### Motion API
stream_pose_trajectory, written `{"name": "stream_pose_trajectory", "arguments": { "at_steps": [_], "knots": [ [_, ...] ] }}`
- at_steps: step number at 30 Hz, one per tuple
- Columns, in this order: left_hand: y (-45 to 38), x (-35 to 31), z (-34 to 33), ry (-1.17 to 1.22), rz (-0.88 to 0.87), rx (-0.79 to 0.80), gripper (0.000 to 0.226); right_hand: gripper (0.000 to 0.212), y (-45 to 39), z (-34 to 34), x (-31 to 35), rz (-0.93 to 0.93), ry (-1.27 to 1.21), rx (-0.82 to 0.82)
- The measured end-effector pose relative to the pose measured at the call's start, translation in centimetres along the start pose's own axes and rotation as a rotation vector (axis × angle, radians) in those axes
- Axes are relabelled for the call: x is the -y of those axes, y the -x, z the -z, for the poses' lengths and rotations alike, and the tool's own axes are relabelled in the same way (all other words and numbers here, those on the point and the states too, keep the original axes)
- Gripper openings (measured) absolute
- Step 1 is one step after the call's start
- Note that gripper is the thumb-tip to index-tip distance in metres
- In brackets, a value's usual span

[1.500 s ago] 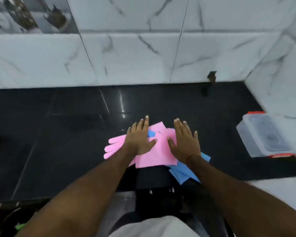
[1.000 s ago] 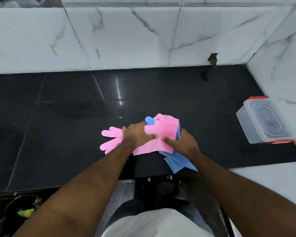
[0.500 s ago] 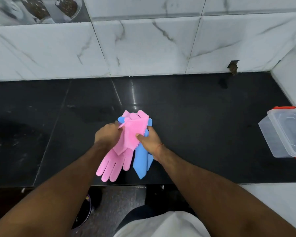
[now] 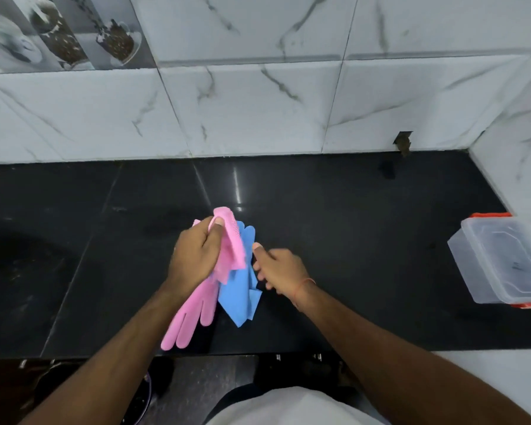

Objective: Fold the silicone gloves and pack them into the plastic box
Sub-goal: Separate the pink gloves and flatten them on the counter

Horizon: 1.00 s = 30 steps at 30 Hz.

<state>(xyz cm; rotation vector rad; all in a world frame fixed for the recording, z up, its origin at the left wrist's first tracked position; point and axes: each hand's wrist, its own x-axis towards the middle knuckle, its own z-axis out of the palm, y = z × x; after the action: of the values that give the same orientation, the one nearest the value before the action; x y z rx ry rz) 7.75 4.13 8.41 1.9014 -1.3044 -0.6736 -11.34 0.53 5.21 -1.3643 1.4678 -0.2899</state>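
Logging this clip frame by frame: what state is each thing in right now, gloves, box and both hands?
Pink glove: folded at the top, gripped by the left hand, fingers hanging down.
Blue glove: bunched behind the pink glove, hanging with it.
Box: on the counter at right, lid on, no gloves inside.
Left hand: shut on the pink glove.
Right hand: loosely curled beside the blue glove; contact unclear.

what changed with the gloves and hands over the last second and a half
The pink glove and blue glove, pressed flat on the countertop before, were gathered and lifted. The left hand now grips the bundle; the right hand has let go and moved slightly right. The plastic box stayed put, closed.
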Motion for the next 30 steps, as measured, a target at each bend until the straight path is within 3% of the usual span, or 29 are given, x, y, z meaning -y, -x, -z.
{"name": "stream_pose_trajectory", "arguments": {
  "at_steps": [4, 7, 9, 14, 18, 21, 24, 28, 30],
  "knots": [
    [1.3, -4.5, -5.4, 0.525, 0.271, 0.076, 0.034, 0.08, 1.5, 4.2, -2.2, -0.217, -0.509, 0.36],
    [2.9, -6.7, -9.3, 0.827, 0.427, 0.179, 0.037, 0.08, 1.6, 7.6, -4.2, -0.227, -0.911, 0.327],
    [3.9, -7.8, -11.8, 0.9, 0.411, 0.206, 0.038, 0.076, 1.4, 10.0, -5.4, -0.18, -1.011, 0.288],
    [6.2, -9.1, -16.0, 0.81, 0.393, 0.232, 0.039, 0.051, 0.2, 15.0, -8.1, -0.143, -0.971, 0.213],
    [7.4, -9.1, -18.1, 0.731, 0.457, 0.253, 0.054, 0.039, -0.9, 17.5, -9.4, -0.017, -0.835, 0.229],
    [8.4, -9.0, -19.5, 0.744, 0.459, 0.201, 0.043, 0.046, -1.8, 18.3, -10.3, 0.05, -0.817, 0.279],
    [9.6, -8.2, -21.0, 0.656, 0.525, 0.157, 0.04, 0.05, -3.2, 17.6, -10.7, 0.049, -0.584, 0.18],
    [11.3, -6.0, -22.7, 0.426, 0.596, 0.364, 0.021, 0.045, -5.4, 15.9, -12.8, -0.024, -0.343, -0.022],
    [11.7, -4.8, -23.0, 0.264, 0.542, 0.425, 0.013, 0.043, -5.9, 15.4, -14.6, -0.058, -0.227, -0.096]
  ]
}}
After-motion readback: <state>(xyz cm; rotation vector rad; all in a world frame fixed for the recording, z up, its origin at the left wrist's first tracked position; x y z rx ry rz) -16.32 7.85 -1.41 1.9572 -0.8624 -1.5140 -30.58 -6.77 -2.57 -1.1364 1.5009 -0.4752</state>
